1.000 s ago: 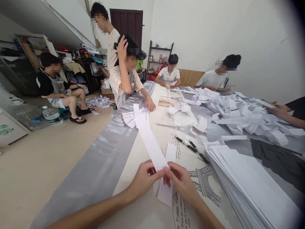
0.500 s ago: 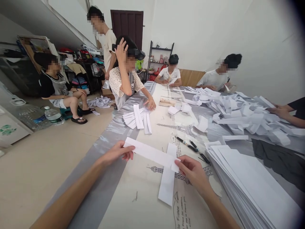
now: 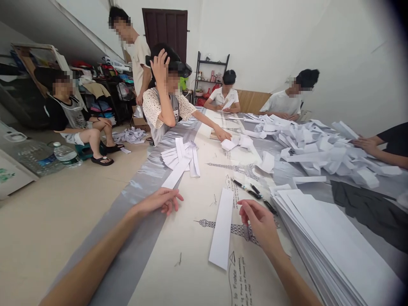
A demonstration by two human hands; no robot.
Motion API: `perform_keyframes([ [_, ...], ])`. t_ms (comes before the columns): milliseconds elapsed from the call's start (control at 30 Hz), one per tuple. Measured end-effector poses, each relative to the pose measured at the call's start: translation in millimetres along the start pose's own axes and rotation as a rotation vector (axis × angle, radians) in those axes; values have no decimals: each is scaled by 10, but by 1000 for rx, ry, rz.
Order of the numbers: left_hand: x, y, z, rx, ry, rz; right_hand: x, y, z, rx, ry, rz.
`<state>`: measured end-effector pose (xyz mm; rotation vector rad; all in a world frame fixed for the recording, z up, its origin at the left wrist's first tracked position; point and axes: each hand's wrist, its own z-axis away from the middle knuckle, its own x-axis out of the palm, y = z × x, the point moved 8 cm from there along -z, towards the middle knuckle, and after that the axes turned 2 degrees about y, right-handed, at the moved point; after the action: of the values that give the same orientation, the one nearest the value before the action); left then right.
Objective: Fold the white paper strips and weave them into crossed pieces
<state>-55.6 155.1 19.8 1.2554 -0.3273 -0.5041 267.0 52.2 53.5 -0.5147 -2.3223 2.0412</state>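
My left hand (image 3: 161,200) hovers over the table with fingers spread and nothing in it, just below a folded white paper strip (image 3: 177,172) that lies slanted at the edge of a small fan of folded strips (image 3: 178,155). My right hand (image 3: 259,222) is loosely curled and empty, beside a long white strip (image 3: 222,227) lying flat on the tablecloth between both hands. A tall stack of white sheets (image 3: 331,246) sits just right of my right hand.
Black pens (image 3: 250,192) lie past the strip. A big heap of folded papers (image 3: 318,146) fills the right side. Several other people sit around the table; one reaches an arm (image 3: 207,124) across it. A water bottle (image 3: 65,154) stands on the floor at left.
I held a folded strip in both hands, swung it leftward, and it now lies on the pile ahead. Both hands have let go. The seated person's arm stretched further across the table.
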Motion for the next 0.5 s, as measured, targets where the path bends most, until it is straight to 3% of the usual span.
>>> perform_keyframes([
  [67, 117, 31, 48, 33, -70, -139, -40, -55, -7, -48, 2, 117],
  [133, 125, 80, 81, 76, -41, -204, -199, -138, -34, -140, 47, 343],
  [267, 135, 129, 100, 137, 38, -234, -894, -220, -55, -289, 351, 908],
  [333, 224, 127, 103, 166, 51, -261, -1273, -96, -53, -197, 448, 1100],
  [500, 656, 189, 211, 341, 67, -470, -1723, 259, -14, 159, 312, 1223],
])
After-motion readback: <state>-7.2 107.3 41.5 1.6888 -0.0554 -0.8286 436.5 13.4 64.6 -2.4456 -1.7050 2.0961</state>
